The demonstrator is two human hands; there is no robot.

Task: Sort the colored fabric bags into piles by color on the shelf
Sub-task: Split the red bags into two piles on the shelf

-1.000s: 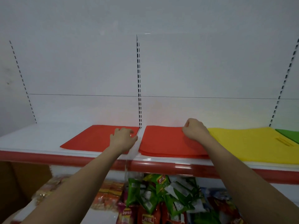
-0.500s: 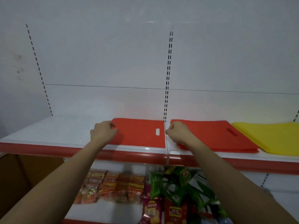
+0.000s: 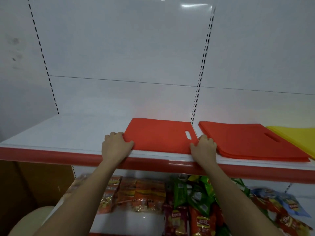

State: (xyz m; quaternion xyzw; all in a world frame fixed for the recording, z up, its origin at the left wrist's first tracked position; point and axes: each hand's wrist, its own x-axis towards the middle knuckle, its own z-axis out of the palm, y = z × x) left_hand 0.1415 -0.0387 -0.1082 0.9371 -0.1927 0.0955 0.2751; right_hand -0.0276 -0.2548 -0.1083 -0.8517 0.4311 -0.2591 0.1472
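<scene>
"Lay's" on maroon snack bag

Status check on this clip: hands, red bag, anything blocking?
Left hand and right hand each grip a front corner of the single red bag. Bag flat on shelf, beside red pile. Nothing blocking.

one single red bag, one red pile, one yellow pile, two hands

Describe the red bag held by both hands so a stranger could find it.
On the white shelf, left of the dashed upright, lies a single red bag. Unlike the red pile beside it, it is one flat sheet, its handle slot showing white.
</scene>
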